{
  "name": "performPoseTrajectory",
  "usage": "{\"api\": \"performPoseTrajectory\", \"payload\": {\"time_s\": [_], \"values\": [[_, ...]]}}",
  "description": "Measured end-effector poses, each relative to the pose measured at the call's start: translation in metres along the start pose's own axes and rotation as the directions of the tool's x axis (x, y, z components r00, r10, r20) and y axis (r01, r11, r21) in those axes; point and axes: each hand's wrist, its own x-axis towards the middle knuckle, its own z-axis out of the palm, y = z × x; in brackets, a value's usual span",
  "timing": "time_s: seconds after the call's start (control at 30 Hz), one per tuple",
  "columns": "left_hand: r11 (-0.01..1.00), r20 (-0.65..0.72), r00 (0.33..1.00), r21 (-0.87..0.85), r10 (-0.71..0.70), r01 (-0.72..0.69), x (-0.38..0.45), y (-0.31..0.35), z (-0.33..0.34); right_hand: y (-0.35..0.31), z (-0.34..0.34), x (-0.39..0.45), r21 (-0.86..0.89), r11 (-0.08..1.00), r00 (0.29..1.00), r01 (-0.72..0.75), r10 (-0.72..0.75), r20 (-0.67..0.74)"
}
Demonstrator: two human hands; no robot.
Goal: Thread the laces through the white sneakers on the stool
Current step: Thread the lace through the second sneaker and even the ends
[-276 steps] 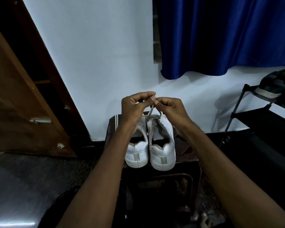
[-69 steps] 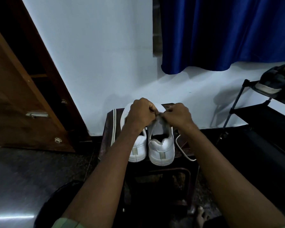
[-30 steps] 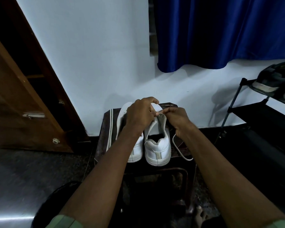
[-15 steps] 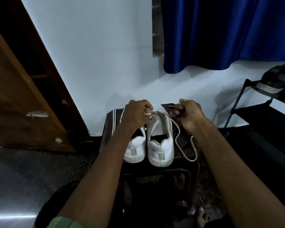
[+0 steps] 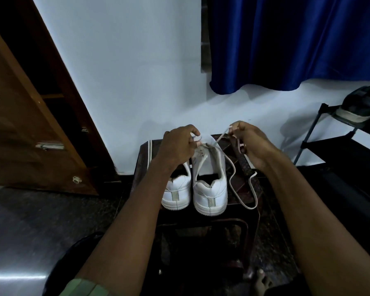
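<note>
Two white sneakers are sitting heels-toward-the-camera on a dark stool (image 5: 247, 167) pushed up against the white wall, the left sneaker (image 5: 177, 194) just beside the right sneaker (image 5: 210, 189), touching or nearly so. The left hand (image 5: 178, 145) is hovering over the front of the right sneaker with its fingers (image 5: 195, 133) curled in and pinching at the eyelet area, though I can't tell exactly what bit they're clamped on. The right hand (image 5: 251, 144) is lifting off to the right of that sneaker, fingers closed on the lace (image 5: 233, 174) up near its tip. From there the lace is running down to the top eyelets, and another stretch is drooping in a long loop over the stool seat, right of the right sneaker, reaching almost to the stool's near edge

Left of the stool a brown wooden door (image 5: 30, 135) is standing open. Above and right of it a blue curtain (image 5: 286, 43) is hanging on the wall, and further right a black rack (image 5: 333, 144) is carrying a dark shoe (image 5: 361, 107). A bit of green sleeve (image 5: 83, 287) is showing at the bottom
</note>
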Motion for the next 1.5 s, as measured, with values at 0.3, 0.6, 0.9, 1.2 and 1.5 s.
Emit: {"api": "performPoseTrajectory", "payload": {"time_s": [0.3,0.6,0.9,1.2,1.5], "values": [[0.997,0.027,0.999,0.064,-0.033,0.031,0.000,-0.001,0.002,0.012,-0.002,0.008,0.111,0.953,0.958,-0.282,0.285,-0.016],[0.996,0.006,0.996,-0.034,-0.084,0.084,-0.002,0.001,0.003,0.004,-0.005,-0.007,-0.434,0.900,0.994,-0.044,0.083,0.071],[0.992,0.054,0.991,-0.030,-0.120,0.122,-0.001,0.002,0.003,0.015,0.014,0.003,0.600,0.777,0.974,-0.189,0.226,0.014],[0.990,0.075,0.989,-0.062,-0.124,0.128,-0.001,0.002,0.006,0.028,0.013,0.009,-0.597,0.801,0.998,0.058,-0.050,0.030],[0.949,0.056,0.997,-0.309,-0.054,0.069,0.000,0.010,-0.004,0.008,0.001,0.000,-0.059,0.998,1.000,-0.024,0.025,0.017]]}}
